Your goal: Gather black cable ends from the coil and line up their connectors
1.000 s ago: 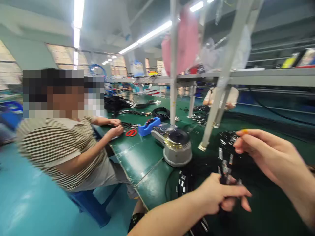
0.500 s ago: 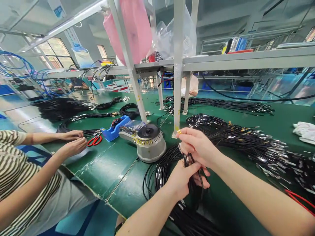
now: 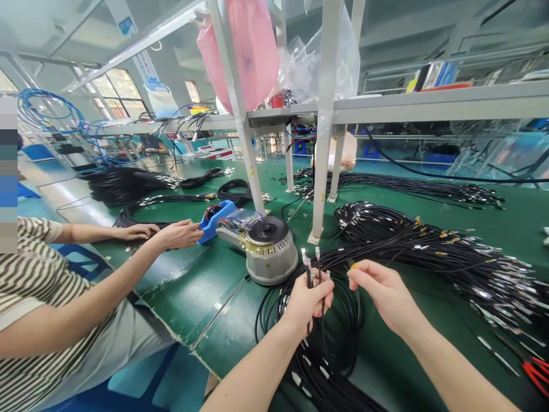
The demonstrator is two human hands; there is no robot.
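Observation:
My left hand (image 3: 305, 303) is closed around a few black cables (image 3: 309, 274), whose silver connector ends point up above my fingers. To its right, apart from the cables, my right hand (image 3: 386, 289) pinches a small piece of yellow tape (image 3: 352, 265) between thumb and fingertips. Under both hands lies a loose coil of black cables (image 3: 357, 312), with more cable ends trailing toward me. Just beyond my left hand stands a round grey tape dispenser (image 3: 271, 257) with yellow tape pieces around its black-topped wheel.
A large bundle of black cables (image 3: 429, 240) spreads across the right side. Red-handled pliers (image 3: 536, 372) lie at lower right. A blue tape holder (image 3: 218, 220) stands left, beside a co-worker's hands (image 3: 180, 234). Shelf posts (image 3: 325, 171) rise from the green table (image 3: 180, 286).
My right hand has moved right, away from my left hand, with the yellow tape. The cable ends in my left hand now show. The co-worker's one hand has reached to the blue tape holder.

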